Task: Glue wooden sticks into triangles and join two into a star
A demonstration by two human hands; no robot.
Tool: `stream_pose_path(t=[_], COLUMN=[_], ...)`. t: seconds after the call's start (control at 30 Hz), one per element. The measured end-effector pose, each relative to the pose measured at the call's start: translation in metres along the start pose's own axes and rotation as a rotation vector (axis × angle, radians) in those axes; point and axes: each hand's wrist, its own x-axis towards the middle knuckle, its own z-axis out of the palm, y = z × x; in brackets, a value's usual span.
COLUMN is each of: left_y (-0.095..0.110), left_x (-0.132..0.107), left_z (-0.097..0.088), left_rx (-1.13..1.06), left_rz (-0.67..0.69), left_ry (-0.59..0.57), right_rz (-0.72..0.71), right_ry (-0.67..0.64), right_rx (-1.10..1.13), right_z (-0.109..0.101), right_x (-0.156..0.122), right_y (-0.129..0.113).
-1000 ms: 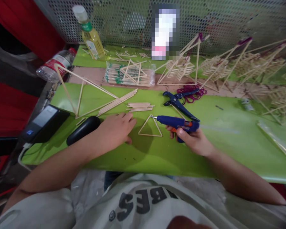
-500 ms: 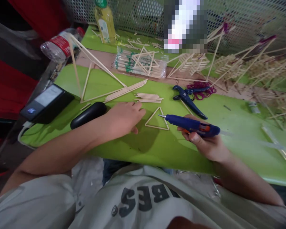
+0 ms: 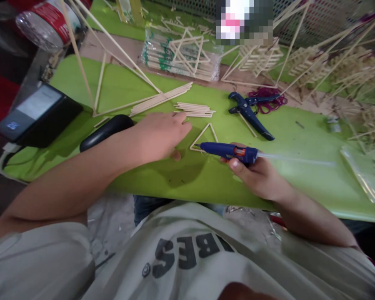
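My right hand is closed round a blue glue gun with an orange trigger. Its nozzle points left at the lower left corner of a small triangle of wooden sticks lying flat on the green table. A clear glue stick juts out of the gun's back to the right. My left hand rests palm down on the table just left of the triangle, fingers stretched out toward it. A short pile of cut sticks lies just beyond the fingers.
Blue cutters and purple rubber bands lie behind the triangle. A black oval case and a dark phone sit at the left. A tall stick frame, a bag of sticks, a water bottle and stick structures stand behind.
The glue gun has swung from the triangle's top corner down to its lower left corner. My left hand has barely moved. The head camera has tilted down and closer.
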Motion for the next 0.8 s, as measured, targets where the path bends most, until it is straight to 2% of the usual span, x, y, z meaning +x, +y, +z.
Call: stream_pose_path(t=[0.2,0.33,0.5,0.63,0.8], left_y=[0.008,0.010,0.007,0.005,0.002], left_x=[-0.004,-0.005,-0.003,-0.003,0.000], left_z=[-0.009,-0.013,-0.010,-0.006,-0.001], left_rx=[-0.031,-0.006,-0.004,-0.012,-0.023], left_rz=[-0.041,-0.044,-0.039,-0.009,-0.003], left_ry=[-0.019,-0.047,-0.044,-0.005,0.007], right_rz=[0.066,0.075,-0.015,-0.025,-0.024], right_ry=[-0.028,-0.024,-0.044,-0.076,-0.031], right_rx=[0.034,-0.044,-0.117,-0.149,-0.137], right_z=[0.016,0.021,0.025,0.027,0.030], right_x=[-0.004,-0.005,-0.004,-0.003,-0.004], right_y=[-0.003,-0.004,-0.012,-0.015,-0.011])
